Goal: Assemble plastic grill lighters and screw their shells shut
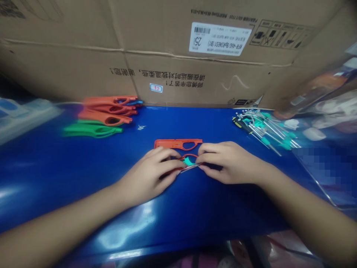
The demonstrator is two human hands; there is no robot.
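Observation:
Between my two hands is an orange plastic handle shell [190, 155] with a finger loop, shaped like a long lighter's casing. A teal trigger piece [188, 161] sits in it, and a thin pale rod or edge shows below. My left hand [156, 169] pinches the shell's left end, fingers bent over it. At the loop end, the fingertips of my right hand [228, 162] close on the same shell. Just beyond them a second orange handle shell [178, 143] lies flat on the blue table, its hollow side up. My fingers hide much of the held part.
Orange handle casings [107, 108] and a green casing [95, 129] are piled at the left. Metal rods with teal parts and wires [264, 128] lie at the right, near a yellow-black tool [240, 124]. A cardboard box [167, 56] walls the table's back.

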